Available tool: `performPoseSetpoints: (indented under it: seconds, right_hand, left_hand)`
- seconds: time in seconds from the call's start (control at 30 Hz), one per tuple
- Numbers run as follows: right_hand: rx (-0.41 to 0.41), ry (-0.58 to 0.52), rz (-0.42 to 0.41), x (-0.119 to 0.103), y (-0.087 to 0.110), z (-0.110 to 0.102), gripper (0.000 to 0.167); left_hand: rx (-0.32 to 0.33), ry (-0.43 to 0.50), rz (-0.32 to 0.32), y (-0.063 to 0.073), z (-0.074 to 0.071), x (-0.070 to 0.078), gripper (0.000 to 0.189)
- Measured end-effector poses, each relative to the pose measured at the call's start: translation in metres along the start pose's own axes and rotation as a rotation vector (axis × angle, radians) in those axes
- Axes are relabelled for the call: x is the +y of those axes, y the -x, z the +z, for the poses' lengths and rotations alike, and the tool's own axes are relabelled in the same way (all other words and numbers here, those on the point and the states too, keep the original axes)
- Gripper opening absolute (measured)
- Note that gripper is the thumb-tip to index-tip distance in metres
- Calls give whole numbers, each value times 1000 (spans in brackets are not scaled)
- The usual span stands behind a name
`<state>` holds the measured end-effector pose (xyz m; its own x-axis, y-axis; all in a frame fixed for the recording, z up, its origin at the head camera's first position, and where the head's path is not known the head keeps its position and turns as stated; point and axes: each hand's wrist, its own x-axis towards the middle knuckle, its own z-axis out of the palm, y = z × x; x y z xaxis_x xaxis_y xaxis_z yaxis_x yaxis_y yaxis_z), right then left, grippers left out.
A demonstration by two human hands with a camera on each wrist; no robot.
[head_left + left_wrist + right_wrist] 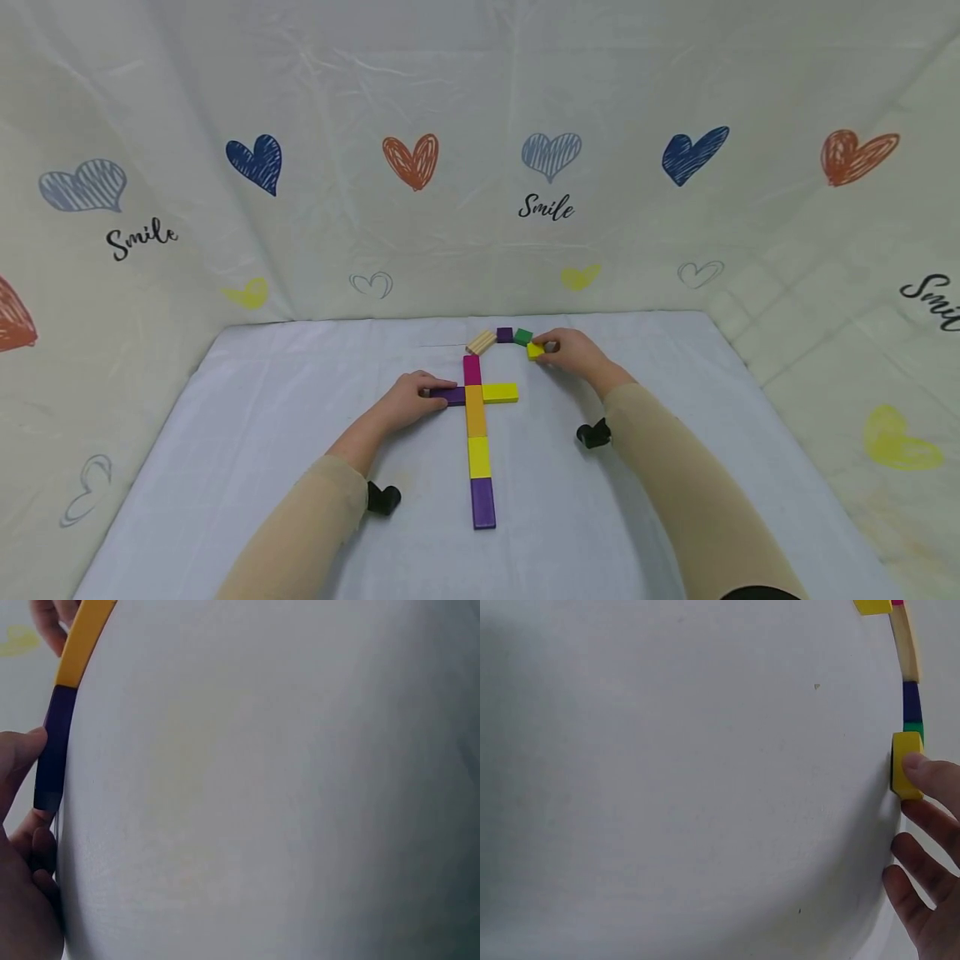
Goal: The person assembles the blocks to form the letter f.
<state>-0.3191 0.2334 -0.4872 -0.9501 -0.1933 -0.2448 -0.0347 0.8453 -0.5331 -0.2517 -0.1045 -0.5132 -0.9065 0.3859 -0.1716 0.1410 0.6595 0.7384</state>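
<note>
My left hand [407, 403] holds the purple block [455, 397] that juts left from the column, finger on the far side and thumb on the near side. Up at the back, my right hand [577, 354] pinches a small yellow block [534, 352] between thumb and fingers, beside a green block [523, 336]. A dark purple block [505, 335] and a slanted natural-wood block [481, 342] continue that curve down to the magenta block [472, 370]. In the right wrist view, the thumb lies on the yellow block's [900, 769] face.
Below the magenta block run an orange block [476, 412], a yellow one [479, 457] and a purple one [483, 504] in line. Another yellow block [500, 392] extends right. All lie on a white-covered table [247, 467]; a heart-printed sheet [480, 242] hangs behind.
</note>
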Motion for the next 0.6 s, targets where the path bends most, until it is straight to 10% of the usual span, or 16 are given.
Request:
performPoseSetpoints:
  seconds: [0.6]
  right_hand:
    - [59,-26,-41,7,8,7,55]
  left_hand:
    - [20,3,-14,-1,3,-5,41]
